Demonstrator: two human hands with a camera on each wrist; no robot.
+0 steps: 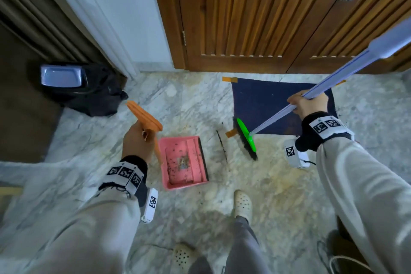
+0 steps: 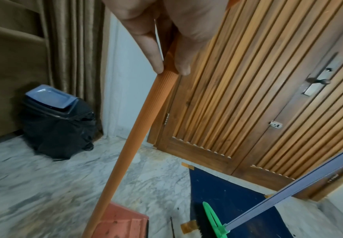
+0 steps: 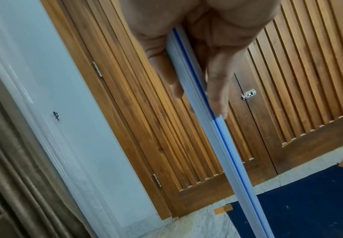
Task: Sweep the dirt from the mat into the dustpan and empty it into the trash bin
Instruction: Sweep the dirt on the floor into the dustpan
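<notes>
A pink dustpan (image 1: pixel 185 162) sits on the marble floor with dirt specks and a small pile in its tray. My left hand (image 1: pixel 139 140) grips its tall orange handle (image 2: pixel 139 127). My right hand (image 1: pixel 308 104) grips the pale blue broom handle (image 3: pixel 219 136). The broom's green head (image 1: pixel 245 138) with black bristles stands at the near left corner of the dark blue mat (image 1: pixel 282 107), right of the dustpan. A thin line of dirt (image 1: pixel 221 143) lies on the floor between broom and dustpan. The black-bagged trash bin (image 1: pixel 80 89) with a blue lid stands far left.
A slatted wooden door (image 1: pixel 278 13) rises just behind the mat, whose corners are taped down with orange tape (image 1: pixel 229 79). A white door frame (image 1: pixel 124 18) and brown curtain (image 2: pixel 70 48) stand by the bin. My feet in pale clogs (image 1: pixel 243 203) are near the dustpan.
</notes>
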